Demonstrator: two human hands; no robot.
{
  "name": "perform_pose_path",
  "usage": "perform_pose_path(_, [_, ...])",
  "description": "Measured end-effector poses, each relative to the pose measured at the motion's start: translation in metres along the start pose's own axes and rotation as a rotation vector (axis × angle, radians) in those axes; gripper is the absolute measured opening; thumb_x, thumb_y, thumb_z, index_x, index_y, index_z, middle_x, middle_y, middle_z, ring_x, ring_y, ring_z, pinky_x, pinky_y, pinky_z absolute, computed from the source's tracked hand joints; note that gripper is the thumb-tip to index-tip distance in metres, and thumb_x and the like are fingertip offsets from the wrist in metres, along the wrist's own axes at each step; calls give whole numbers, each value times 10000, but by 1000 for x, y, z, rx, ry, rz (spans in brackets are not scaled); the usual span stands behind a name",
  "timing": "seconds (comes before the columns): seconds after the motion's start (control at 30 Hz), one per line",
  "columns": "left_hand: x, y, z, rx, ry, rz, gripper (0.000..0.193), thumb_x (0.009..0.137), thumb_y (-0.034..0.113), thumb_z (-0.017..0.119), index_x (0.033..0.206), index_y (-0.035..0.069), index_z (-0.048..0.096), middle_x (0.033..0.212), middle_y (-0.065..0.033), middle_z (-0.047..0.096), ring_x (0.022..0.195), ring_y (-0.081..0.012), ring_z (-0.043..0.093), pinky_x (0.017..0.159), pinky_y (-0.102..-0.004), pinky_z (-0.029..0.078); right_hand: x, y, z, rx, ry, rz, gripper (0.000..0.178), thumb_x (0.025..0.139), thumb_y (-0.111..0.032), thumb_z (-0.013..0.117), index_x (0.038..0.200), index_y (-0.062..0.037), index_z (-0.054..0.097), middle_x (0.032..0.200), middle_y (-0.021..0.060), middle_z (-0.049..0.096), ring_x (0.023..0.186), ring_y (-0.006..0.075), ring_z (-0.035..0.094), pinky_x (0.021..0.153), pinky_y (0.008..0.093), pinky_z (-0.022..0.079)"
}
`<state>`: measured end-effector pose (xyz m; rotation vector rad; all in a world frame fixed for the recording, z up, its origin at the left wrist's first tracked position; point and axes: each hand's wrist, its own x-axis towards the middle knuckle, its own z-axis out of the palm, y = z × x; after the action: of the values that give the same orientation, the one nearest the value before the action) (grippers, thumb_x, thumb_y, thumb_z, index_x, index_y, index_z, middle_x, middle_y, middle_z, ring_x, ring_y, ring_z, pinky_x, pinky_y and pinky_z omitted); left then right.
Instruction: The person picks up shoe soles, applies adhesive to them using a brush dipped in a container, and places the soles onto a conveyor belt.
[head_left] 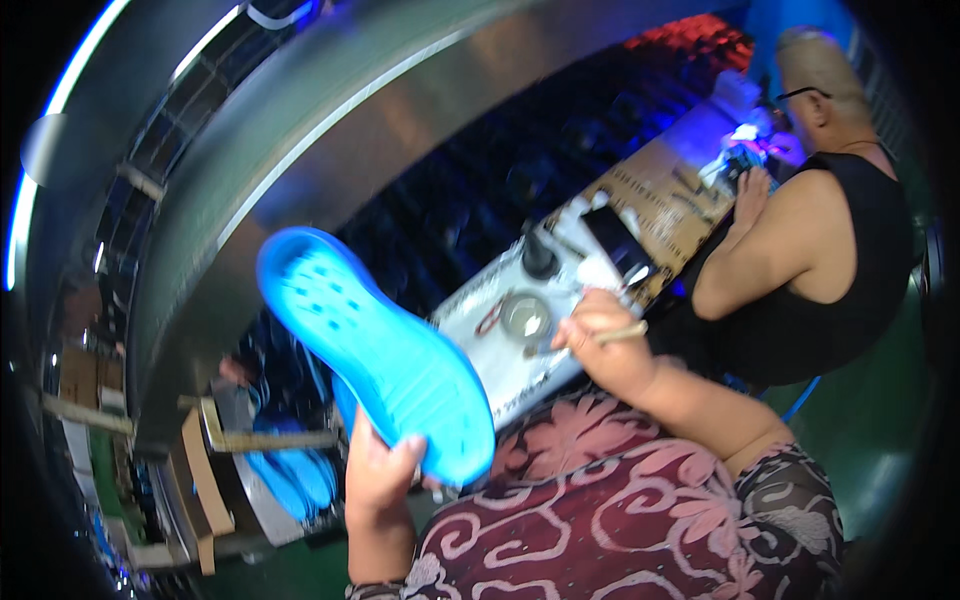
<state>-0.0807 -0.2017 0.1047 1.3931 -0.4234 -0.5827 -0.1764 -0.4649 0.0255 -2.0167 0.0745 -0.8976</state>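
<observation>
A bright blue shoe sole point(385, 350), with a raised rim and small hollows at its far end, is tilted up in my left hand point(380, 470). The thumb presses on its near end and the other fingers are hidden behind it. My right hand point(615, 350) is closed around a brush point(622, 333) with a pale wooden handle. The brush tip points left, just by a round dish point(527, 316) of pale contents on the white-covered work surface point(480, 300). Beside the dish lies a reddish loop point(488, 318).
A dark conical bottle point(540, 255) and a phone point(617, 243) lie beyond the dish, near cardboard point(650, 190). On the right a co-worker point(800, 220) sits under violet light. A curved metal machine point(330, 150) arches at left, above blue soles point(295, 478) and a cardboard box point(205, 470).
</observation>
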Motion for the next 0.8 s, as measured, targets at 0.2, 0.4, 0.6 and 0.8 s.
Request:
perform_pose_path(0.2, [74, 56, 70, 30, -598, -119, 779, 731, 155, 699, 1362, -69, 301, 982, -153, 620, 557, -148, 633, 397, -239, 507, -11, 20, -30, -31, -10, 8, 266, 879, -168, 607, 628, -87, 647, 590, 55, 593, 583, 266, 540, 667, 356, 396])
perform_pose_path(0.4, [242, 141, 186, -413, -421, -23, 484, 917, 202, 607, 1230, -110, 410, 1131, -199, 624, 939, -231, 660, 735, -260, 561, -14, 25, -45, 3, 129, 78, 269, 886, -185, 605, 643, -94, 674, 613, 45, 631, 643, 264, 597, 741, 374, 431])
perform_pose_path(0.6, [213, 108, 199, -467, -245, 158, 653, 901, 180, 628, 1435, 57, 272, 1119, -214, 608, 921, -283, 636, 758, -298, 540, -18, 46, -54, 23, 112, 193, 278, 891, -195, 599, 643, -92, 673, 627, 58, 631, 644, 261, 593, 725, 377, 432])
perform_pose_path(0.8, [115, -9, 21, 223, 51, -70, 476, 914, 212, 615, 1323, 23, 461, 1024, -143, 641, 881, -199, 643, 772, -306, 534, -21, 45, -41, 61, 52, 172, 271, 894, -195, 596, 661, -81, 672, 629, 58, 628, 644, 249, 591, 696, 364, 435])
